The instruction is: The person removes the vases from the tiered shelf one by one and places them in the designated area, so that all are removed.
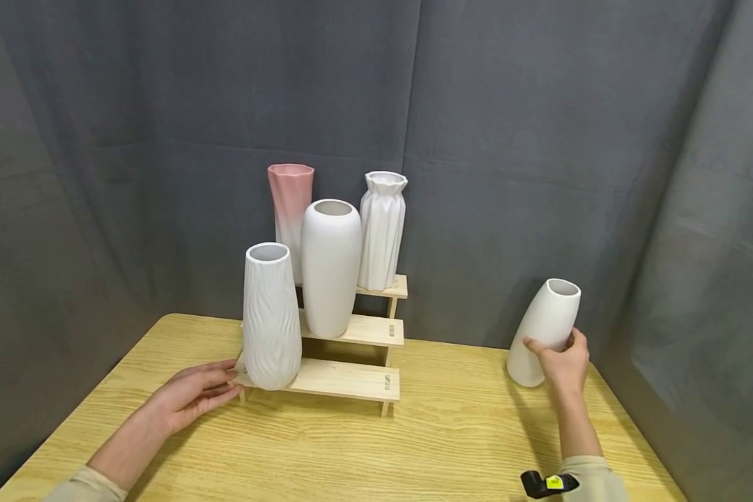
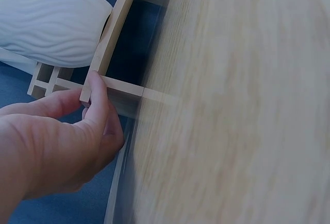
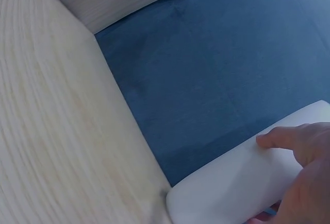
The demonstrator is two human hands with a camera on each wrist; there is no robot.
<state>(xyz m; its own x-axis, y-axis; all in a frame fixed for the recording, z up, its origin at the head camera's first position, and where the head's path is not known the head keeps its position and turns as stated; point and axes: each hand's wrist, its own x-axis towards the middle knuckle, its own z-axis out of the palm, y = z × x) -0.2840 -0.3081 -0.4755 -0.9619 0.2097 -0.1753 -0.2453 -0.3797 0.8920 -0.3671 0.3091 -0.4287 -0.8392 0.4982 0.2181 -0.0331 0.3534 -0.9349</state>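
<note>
Fingers [image 1: 579, 339] of a person's right hand [image 1: 563, 364] curl partway round a smooth, tapered white ceramic vase [image 1: 549, 317], tilted at the right of the pale wood-grain worktop [image 1: 458, 425]; whether its base touches down cannot be told. The left hand [image 1: 191, 394] pinches the left end of the lowest board [image 1: 345, 378] on a three-step pale wooden stand [image 1: 373, 330]. That step carries a wavy-ridged white ceramic vase [image 1: 271, 321], the middle a smooth, rounded white vase [image 1: 331, 272], the top a pleated white vase [image 1: 383, 233]; a pink-to-white vase [image 1: 290, 195] stands behind, base hidden.
</note>
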